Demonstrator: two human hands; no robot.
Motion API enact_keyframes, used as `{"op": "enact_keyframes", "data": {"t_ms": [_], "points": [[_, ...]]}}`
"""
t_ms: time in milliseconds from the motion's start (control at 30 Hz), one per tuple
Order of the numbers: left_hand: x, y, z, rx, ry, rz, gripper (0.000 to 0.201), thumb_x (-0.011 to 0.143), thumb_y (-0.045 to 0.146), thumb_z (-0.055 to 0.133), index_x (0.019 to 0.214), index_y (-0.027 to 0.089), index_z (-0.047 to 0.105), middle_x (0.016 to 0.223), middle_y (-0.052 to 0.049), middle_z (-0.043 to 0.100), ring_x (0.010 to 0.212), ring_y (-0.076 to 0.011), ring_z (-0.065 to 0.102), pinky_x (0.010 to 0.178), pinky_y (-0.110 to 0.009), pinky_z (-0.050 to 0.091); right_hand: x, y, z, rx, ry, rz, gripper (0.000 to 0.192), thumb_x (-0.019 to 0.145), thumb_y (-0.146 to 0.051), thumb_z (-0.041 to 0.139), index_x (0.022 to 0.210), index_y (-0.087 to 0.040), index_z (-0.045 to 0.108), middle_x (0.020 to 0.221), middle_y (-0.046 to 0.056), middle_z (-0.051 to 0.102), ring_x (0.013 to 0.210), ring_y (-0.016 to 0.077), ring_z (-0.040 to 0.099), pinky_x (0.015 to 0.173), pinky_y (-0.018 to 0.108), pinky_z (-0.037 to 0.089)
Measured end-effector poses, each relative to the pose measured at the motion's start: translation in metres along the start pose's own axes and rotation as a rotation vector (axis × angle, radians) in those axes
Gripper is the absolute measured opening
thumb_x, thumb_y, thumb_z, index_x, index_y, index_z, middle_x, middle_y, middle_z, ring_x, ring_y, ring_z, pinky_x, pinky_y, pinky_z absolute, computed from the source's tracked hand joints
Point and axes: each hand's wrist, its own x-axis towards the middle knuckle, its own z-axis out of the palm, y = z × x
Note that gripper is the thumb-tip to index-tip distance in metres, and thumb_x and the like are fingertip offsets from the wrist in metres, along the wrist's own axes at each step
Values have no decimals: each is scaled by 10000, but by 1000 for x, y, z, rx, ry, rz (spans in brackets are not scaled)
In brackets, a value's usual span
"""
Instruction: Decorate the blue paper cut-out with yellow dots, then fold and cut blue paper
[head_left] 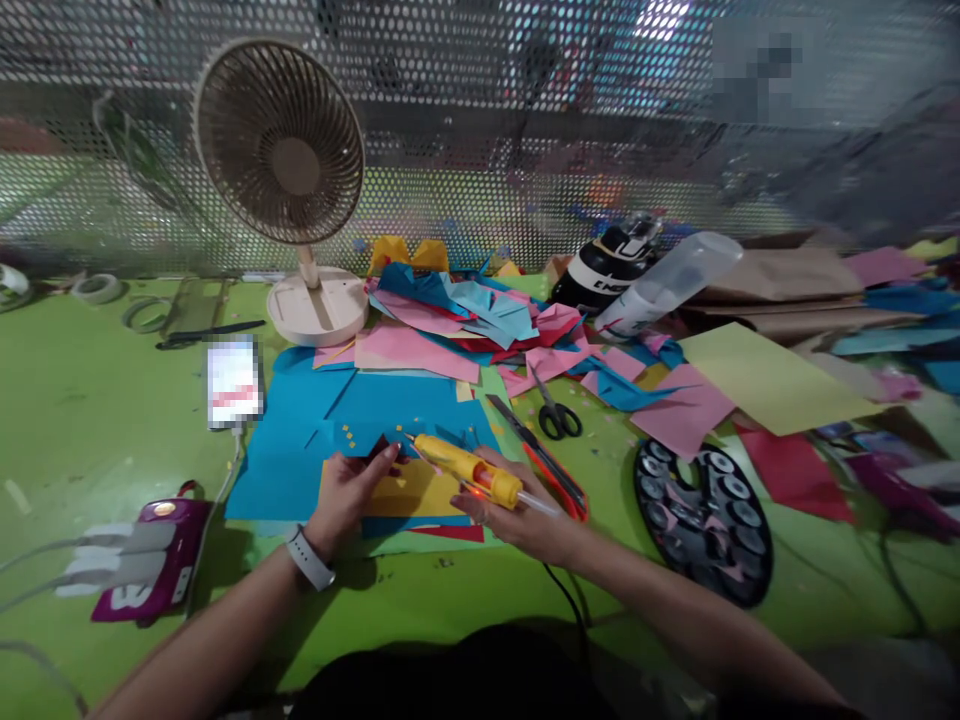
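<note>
Fingers: right hand (517, 515) clamped on yellow glue gun (466, 468), nozzle aimed down | left hand (346, 500) fingers flat, pinning yellow paper (409, 495) to green surface (90, 420).

A yellow plastic glue gun (469, 468) w/ an orange-lit rear is seen over a yellow paper sheet (409, 492), laid on a blue paper sheet (315, 420). Pink & blue paper scraps (465, 320) are piled behind. The table top (90, 400) is bright green; the round desk fan (289, 150) is cream. Black-handled scissors (556, 412) are noted.
</note>
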Motion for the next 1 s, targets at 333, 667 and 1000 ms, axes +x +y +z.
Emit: {"op": "enact_keyframes", "data": {"t_ms": [333,667,1000], "points": [[0,-2,-1,-12,-8,-20,253,707,383,751,780,142,724,782,-68,736,661,-156,651,627,-253,528,3,5,-1,44,-35,2,321,786,-439,653,720,-218,430,577,-64,397,500,93,368,461,229,297],[-2,1,0,6,7,-33,272,687,405,757,747,141,726,751,-75,737,641,-176,660,596,-260,516,1,4,-1,40,-34,15,330,791,-432,658,717,-222,414,565,-73,362,498,90,333,454,235,277],[-2,0,-1,32,8,-39,269,691,405,756,738,142,736,734,-75,736,642,-176,659,582,-246,500,1,4,-1,16,-21,9,299,809,-416,634,709,-227,425,585,-63,373,506,97,359,462,243,298]]}}
